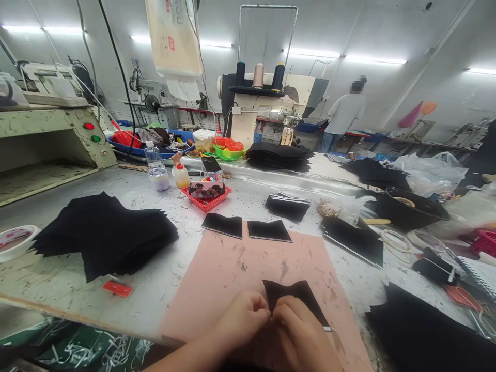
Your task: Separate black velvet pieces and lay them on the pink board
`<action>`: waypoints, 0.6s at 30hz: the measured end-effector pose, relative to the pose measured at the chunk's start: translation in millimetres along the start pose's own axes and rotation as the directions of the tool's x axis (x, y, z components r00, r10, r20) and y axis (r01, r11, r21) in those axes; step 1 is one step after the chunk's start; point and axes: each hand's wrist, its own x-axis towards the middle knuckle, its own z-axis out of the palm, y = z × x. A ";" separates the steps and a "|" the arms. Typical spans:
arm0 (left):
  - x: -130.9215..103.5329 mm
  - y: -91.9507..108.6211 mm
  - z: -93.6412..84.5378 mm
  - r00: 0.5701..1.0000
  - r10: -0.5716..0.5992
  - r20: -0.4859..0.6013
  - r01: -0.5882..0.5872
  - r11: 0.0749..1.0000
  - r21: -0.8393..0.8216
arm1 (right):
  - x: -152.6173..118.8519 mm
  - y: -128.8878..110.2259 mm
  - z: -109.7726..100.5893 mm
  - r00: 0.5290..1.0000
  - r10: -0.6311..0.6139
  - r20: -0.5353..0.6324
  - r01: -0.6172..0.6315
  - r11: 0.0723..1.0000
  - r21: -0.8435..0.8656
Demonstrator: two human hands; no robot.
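A small black fabric piece (294, 299) is pinched at its near edge between the fingertips of the left hand (242, 318) and the right hand (300, 328), low on the pink mat (232, 268). Folding or peeling the edge appears under way; a fine, steady grip is called for next. Bare mat lies ahead, up to two black pieces (248, 227) at its far edge.

desk (163, 274): grey, scuffed, cluttered
mat: pink sheet (248, 268) at near edge
left: black fabric stack (104, 235), tape roll (13, 240)
back: red tray (206, 196), glue bottle (181, 174)
right: black bowl (411, 209)
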 end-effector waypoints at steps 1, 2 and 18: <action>-0.2 0.3 0.0 1.000 0.002 0.000 -0.002 1.000 -0.001 | 0.0 0.3 0.7 1.000 0.005 -0.005 -0.005 1.000 0.012; -0.3 0.6 -0.1 1.000 0.004 0.000 -0.004 1.000 0.000 | -0.2 0.6 1.6 1.000 0.010 -0.011 -0.010 1.000 0.021; -3.3 9.7 2.6 0.997 -0.062 0.039 0.065 0.994 -0.089 | -23.8 31.3 -0.7 0.679 0.731 0.074 -0.380 0.263 0.887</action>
